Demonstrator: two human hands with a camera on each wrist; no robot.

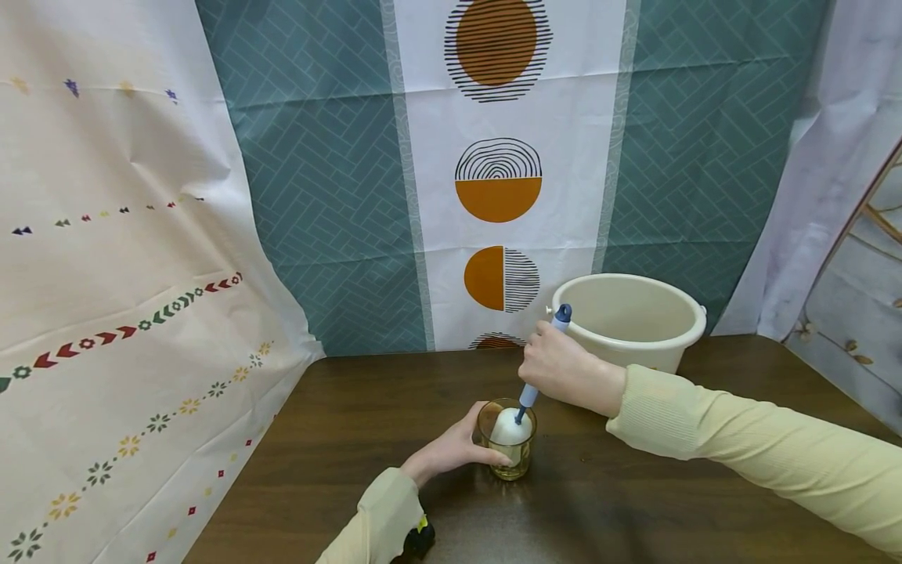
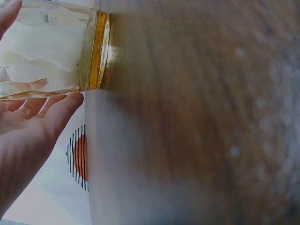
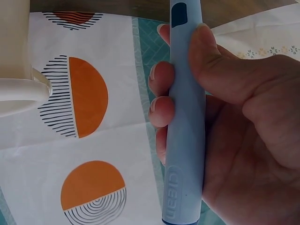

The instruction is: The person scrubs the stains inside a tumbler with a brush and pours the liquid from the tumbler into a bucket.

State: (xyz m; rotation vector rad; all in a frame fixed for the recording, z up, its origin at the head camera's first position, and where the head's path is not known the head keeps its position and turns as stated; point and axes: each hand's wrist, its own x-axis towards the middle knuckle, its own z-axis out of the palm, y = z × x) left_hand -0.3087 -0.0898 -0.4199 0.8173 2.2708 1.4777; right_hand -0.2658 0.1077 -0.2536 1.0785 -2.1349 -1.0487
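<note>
An amber-tinted drinking glass stands on the brown table. My left hand grips it around the side, thumb on the near side. In the left wrist view the glass lies between thumb and fingers, whitish inside. My right hand holds a cup brush by its light-blue handle. The brush's white sponge head sits inside the glass, the handle tilted up to the right. In the right wrist view, fingers and thumb wrap the handle; the sponge head is out of that view.
A cream-white bucket stands at the back right, just behind my right hand. The wooden table ends at a patterned cloth behind and a white embroidered cloth at left. A small black object shows beside the left sleeve.
</note>
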